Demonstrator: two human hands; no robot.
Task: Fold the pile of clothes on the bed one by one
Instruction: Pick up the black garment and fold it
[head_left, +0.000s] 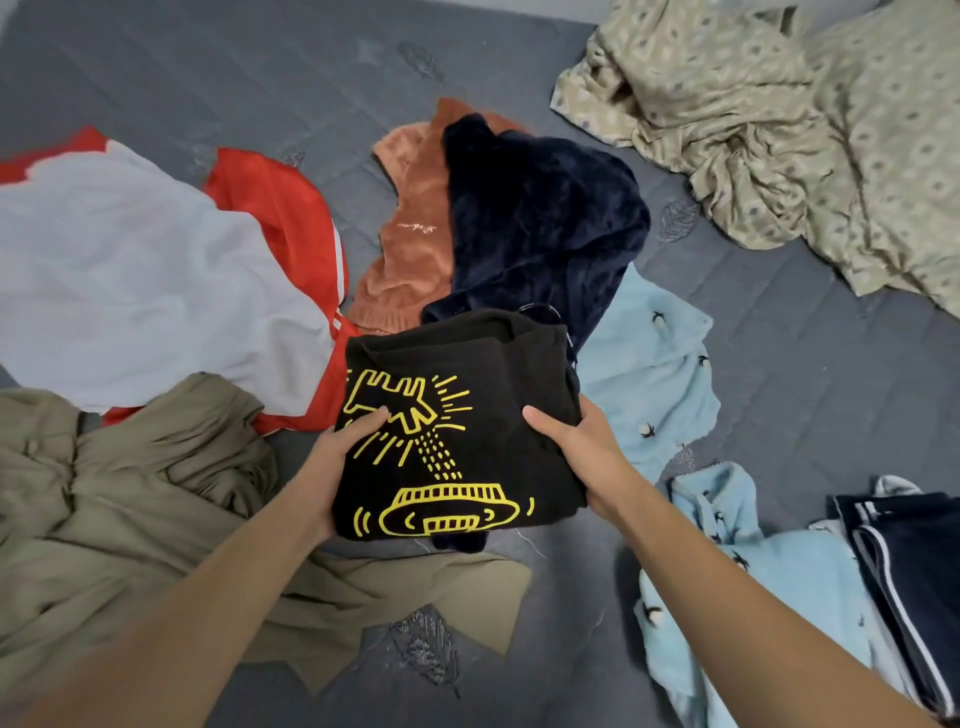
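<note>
A folded black shirt (467, 374) with a yellow drawing sits in the middle, held between both hands above the bed. My left hand (340, 457) grips its left edge with the thumb on top of the print. My right hand (576, 441) grips its right edge, thumb on top, fingers hidden underneath. Loose clothes lie around it: a white and red garment (156, 270), an olive garment (130, 499), a rust-orange top (410, 244), a dark navy fleece (535, 223) and light blue patterned pyjamas (654, 374).
The bed has a grey quilted cover (234, 67). A crumpled beige patterned sheet (779, 130) lies at the back right. A folded navy item with white stripes (909, 561) sits at the right edge on more light blue fabric.
</note>
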